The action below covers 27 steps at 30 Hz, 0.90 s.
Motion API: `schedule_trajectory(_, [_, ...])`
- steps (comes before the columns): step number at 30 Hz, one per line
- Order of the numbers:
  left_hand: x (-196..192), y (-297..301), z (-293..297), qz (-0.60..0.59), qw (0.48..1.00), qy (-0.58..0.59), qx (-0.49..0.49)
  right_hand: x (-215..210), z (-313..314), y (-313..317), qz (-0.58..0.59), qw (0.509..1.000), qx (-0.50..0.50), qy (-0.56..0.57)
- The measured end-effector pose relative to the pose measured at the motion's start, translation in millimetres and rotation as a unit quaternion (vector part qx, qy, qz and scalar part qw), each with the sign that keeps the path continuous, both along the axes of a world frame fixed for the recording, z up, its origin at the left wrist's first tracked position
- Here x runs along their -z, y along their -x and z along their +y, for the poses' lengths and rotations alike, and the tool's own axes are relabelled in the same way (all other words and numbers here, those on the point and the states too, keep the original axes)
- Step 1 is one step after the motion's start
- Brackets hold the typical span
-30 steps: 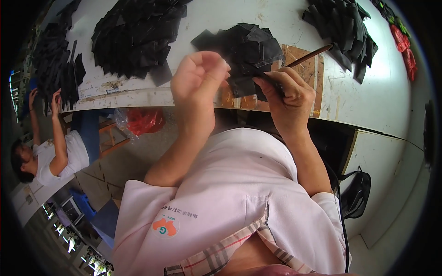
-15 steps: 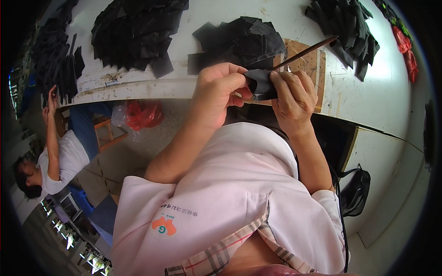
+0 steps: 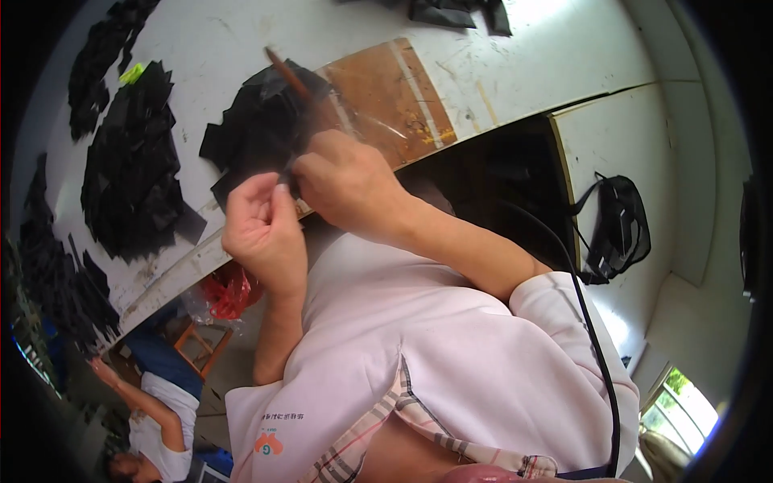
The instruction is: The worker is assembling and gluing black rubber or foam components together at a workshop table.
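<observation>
Your left hand [image 3: 262, 229] and right hand [image 3: 346, 181] meet at the tabletop [image 3: 241, 40] edge, both grips pinching a small, flat black piece [image 3: 286, 179] between fingertips. Your right grip also clasps a thin brown brush [image 3: 291, 79], its long axis slanting up-left, away from you. Just beyond lie limp black pieces [image 3: 258, 129] and a glue-stained brown board [image 3: 390, 88].

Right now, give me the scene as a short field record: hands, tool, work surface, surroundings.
left hand: fingers pinched on a small black piece, at the table edge
right hand: closed around a thin brown brush handle, touching the left hand
work surface: white table with a glue-stained brown board
materials: piles of flat black cut pieces
surroundings: black bag hanging at right; another person lower left
</observation>
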<state>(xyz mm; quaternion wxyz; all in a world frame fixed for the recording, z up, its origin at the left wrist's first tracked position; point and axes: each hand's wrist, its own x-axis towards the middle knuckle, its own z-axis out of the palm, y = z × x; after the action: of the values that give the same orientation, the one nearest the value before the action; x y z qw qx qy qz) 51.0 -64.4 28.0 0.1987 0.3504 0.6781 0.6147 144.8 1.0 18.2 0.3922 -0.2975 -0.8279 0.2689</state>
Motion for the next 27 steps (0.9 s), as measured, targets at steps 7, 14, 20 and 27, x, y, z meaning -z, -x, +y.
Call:
schedule_trajectory(7, [-23.0,23.3,7.2,-0.496,0.835,0.013,0.238,-5.9,14.2,-19.2,0.168,0.903,-0.062,0.391])
schedule_trajectory(14, [0.7,4.6,14.6,-0.036,0.999,0.01,0.033,11.6,6.4,-7.8,0.325,0.603,-0.204,0.699])
schedule_trajectory(20, [-7.9,26.7,9.5,-0.339,0.906,-0.049,0.25,9.9,17.8,-12.4,0.281,0.711,-0.135,0.63])
schedule_trajectory(27, [-38.8,12.9,5.8,-0.391,0.866,-0.033,0.311,-4.0,22.3,-13.7,0.362,0.724,-0.256,0.528])
